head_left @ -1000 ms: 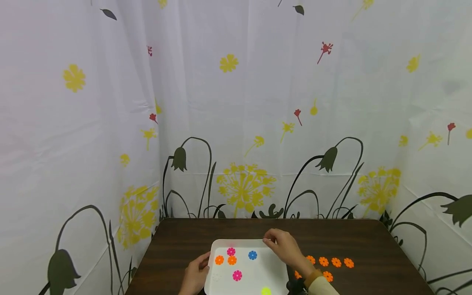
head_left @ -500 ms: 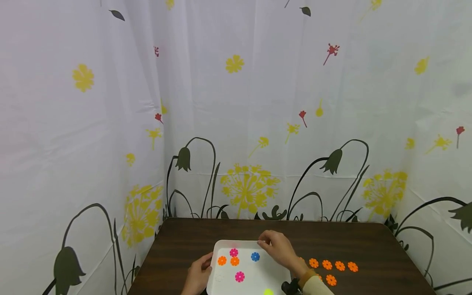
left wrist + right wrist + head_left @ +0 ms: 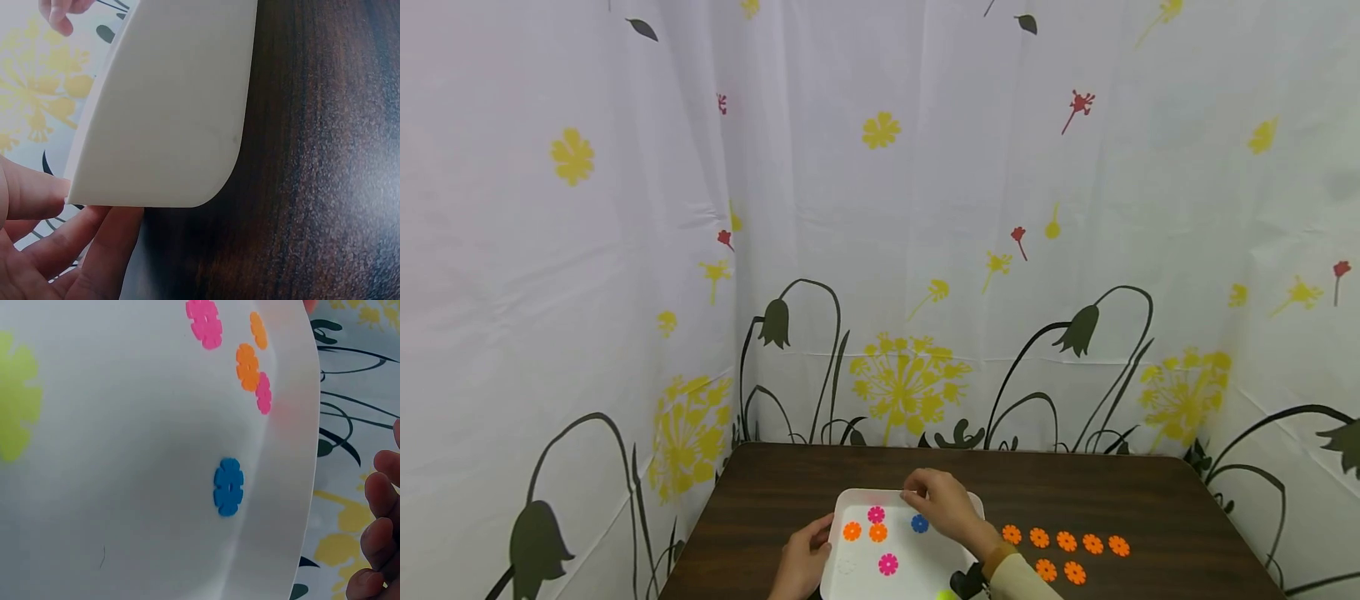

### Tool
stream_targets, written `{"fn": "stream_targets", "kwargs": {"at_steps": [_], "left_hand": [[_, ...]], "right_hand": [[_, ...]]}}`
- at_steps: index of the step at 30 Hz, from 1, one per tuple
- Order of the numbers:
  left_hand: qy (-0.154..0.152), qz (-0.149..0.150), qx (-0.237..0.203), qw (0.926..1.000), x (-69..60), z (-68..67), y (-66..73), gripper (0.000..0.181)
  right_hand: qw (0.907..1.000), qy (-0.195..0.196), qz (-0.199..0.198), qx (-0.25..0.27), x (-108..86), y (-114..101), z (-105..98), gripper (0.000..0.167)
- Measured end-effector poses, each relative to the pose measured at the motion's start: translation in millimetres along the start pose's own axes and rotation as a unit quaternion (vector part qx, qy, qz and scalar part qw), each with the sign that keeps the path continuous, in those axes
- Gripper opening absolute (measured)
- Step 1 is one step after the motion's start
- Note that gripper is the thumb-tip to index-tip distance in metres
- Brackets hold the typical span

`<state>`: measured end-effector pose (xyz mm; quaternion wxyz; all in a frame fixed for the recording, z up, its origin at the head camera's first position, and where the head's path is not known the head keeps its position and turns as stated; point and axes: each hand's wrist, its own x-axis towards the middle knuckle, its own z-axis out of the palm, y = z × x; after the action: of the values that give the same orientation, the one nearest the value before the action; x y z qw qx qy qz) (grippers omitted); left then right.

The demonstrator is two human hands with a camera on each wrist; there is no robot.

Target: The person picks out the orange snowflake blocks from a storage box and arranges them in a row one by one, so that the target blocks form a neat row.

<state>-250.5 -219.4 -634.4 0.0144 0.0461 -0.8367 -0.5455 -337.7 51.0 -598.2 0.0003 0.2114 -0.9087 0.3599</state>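
My left hand [image 3: 802, 557] holds the left side of a white tray [image 3: 928, 567]. In the left wrist view the thumb lies at the rim and the fingers [image 3: 103, 250] lie against the tray's outer side. Over the far rim hovers my right hand [image 3: 946, 507], its fingers [image 3: 378, 531] loosely bent with nothing seen between them. Inside the tray lie flower-shaped plastic discs: a blue disc [image 3: 229, 487], two pink discs [image 3: 888, 564], two orange discs [image 3: 852, 531], a pale disc [image 3: 847, 566] and a yellow-green disc [image 3: 15, 397].
Several orange discs [image 3: 1067, 542] lie in two rows on the dark wooden table [image 3: 1165, 500], right of the tray. A white flower-patterned curtain [image 3: 917, 208] hangs behind the table. A small black object [image 3: 967, 582] is by the right wrist.
My right hand has moved left along the tray's far rim, from near its right corner toward the blue disc. The left hand keeps its hold; the view has shifted slightly.
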Motion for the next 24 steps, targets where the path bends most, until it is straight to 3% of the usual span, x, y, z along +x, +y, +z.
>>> {"fn": "stream_targets", "kwargs": {"at_steps": [9,17,24], "left_hand": [[0.005,-0.013,0.007,0.9999,-0.8,1.2,1.8,0.047],[0.002,-0.005,-0.004,1.0000,-1.5,1.9,1.9,0.048],[0.001,0.000,-0.008,1.0000,-1.4,0.3,2.6,0.048]], "right_hand": [[0.9989,0.007,-0.045,-0.005,6.1,-3.5,17.3,0.007],[0.9993,-0.017,-0.033,0.004,7.9,-8.1,23.5,0.011],[0.9978,-0.025,-0.060,-0.012,12.4,-11.4,32.4,0.007]]}}
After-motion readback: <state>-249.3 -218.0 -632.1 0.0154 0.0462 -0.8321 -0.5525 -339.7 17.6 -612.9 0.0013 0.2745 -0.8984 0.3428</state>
